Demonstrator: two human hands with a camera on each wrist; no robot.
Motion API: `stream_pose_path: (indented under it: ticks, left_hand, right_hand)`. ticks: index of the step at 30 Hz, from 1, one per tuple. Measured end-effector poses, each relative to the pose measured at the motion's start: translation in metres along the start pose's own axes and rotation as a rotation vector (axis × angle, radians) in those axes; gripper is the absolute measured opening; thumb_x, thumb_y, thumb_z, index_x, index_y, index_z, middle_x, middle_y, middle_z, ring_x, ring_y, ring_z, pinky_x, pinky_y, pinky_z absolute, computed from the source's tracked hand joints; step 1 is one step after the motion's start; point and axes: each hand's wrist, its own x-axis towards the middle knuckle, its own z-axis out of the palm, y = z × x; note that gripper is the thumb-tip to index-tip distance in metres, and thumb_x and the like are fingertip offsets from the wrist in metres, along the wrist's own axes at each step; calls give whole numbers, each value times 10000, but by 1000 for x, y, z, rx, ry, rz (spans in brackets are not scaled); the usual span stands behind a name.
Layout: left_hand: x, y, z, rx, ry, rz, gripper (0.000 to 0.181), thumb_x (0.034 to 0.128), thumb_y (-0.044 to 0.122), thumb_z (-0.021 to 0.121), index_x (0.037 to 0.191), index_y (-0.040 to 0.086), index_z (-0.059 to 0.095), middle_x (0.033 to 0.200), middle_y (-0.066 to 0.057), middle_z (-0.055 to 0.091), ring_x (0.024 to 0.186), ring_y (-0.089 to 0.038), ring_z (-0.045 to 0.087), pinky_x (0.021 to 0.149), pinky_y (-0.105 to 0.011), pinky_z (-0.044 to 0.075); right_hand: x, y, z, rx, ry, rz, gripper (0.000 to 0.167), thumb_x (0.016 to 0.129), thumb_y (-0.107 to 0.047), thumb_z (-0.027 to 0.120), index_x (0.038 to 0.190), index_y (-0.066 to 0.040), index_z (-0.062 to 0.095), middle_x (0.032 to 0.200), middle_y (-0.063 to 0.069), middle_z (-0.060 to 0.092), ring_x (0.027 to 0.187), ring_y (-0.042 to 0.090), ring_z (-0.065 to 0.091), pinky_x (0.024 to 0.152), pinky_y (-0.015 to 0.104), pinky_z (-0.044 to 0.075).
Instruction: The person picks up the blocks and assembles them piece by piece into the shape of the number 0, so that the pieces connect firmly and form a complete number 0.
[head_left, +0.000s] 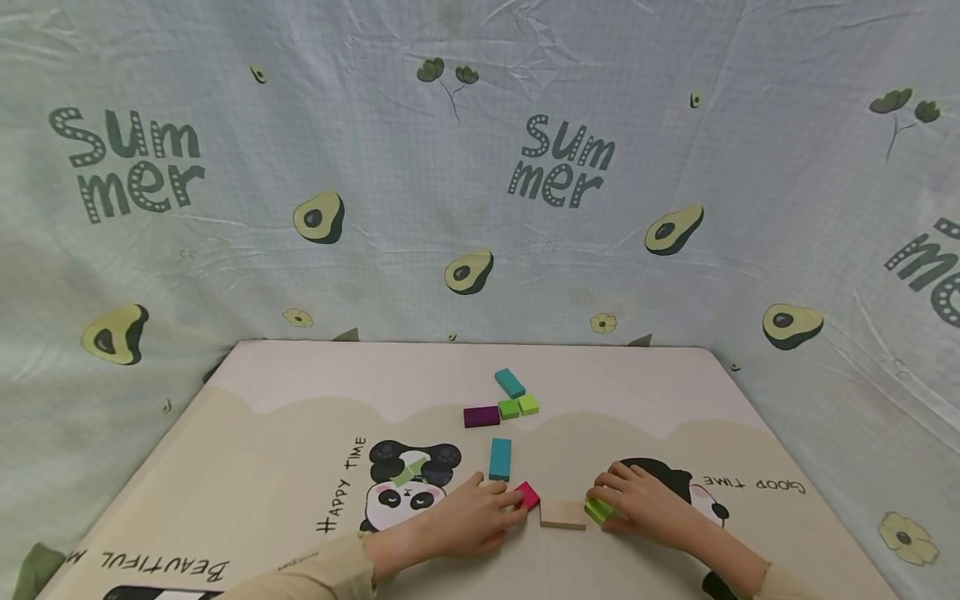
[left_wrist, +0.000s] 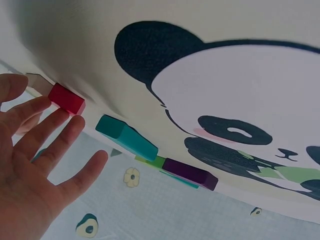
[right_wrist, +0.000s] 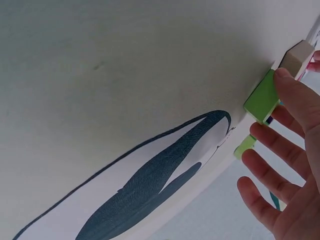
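Observation:
A pink-red block (head_left: 528,496) (left_wrist: 67,99) touches the left end of a plain wooden block (head_left: 562,514) (right_wrist: 297,58). My left hand (head_left: 474,518) (left_wrist: 37,150) lies beside the red block, fingers extended and fingertips against it, the thumb apart. At the wooden block's right end is a green block (head_left: 598,510) (right_wrist: 263,98). My right hand (head_left: 651,507) (right_wrist: 295,150) pinches this green block between thumb and index finger, the other fingers spread. Just behind the red block lies a teal block (head_left: 500,459) (left_wrist: 127,136).
Farther back on the table (head_left: 300,467) lie a purple block (head_left: 482,417), two small green blocks (head_left: 509,409) (head_left: 528,404) and another teal block (head_left: 510,382). Panda drawings and lettering cover parts of the tabletop. A patterned curtain (head_left: 390,150) hangs behind and at both sides.

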Motion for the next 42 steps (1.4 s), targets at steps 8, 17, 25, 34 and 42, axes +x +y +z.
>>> stream_pose_path:
  ticks: [8,17,25,34,42]
  left_hand:
    - [0,0,-1,-10,-11,-5,357,854,365,551,1195,262,537,1161,72,571,1011,-97,523,815,-334,470]
    - [0,1,-2,-12,-12,-7,347,856,361,550,1188,263,540,1154,74,573,987,-91,522,806,-327,469]
    - [0,1,-2,-9,-12,-9,349,855,363,550,1189,264,539,1157,76,571,986,-89,519,799,-309,461]
    - [0,2,-2,-12,-18,-8,354,859,363,544,1199,262,533,1170,73,568,998,-95,520,810,-326,465]
    - [-1,2,-3,-5,-11,-11,355,858,366,543,1197,261,535,1159,70,567,981,-96,519,800,-322,465]
  right_hand:
    - [1,-2,-1,3,-16,24,392,676,-425,703,995,-231,584,927,-82,552,844,96,463,695,270,439]
    - [1,-3,-2,28,-24,43,381,689,-413,708,996,-230,579,926,-87,551,845,93,456,700,272,440]
    - [1,-4,-2,35,-24,50,390,678,-390,721,1004,-223,586,932,-84,556,847,96,461,701,279,439]
    - [2,-6,-3,46,-44,60,380,695,-381,717,1015,-222,587,945,-81,560,862,99,469,711,282,441]
    - [1,-5,-3,50,-24,60,379,689,-350,724,1016,-213,590,953,-82,562,866,96,471,709,287,443]
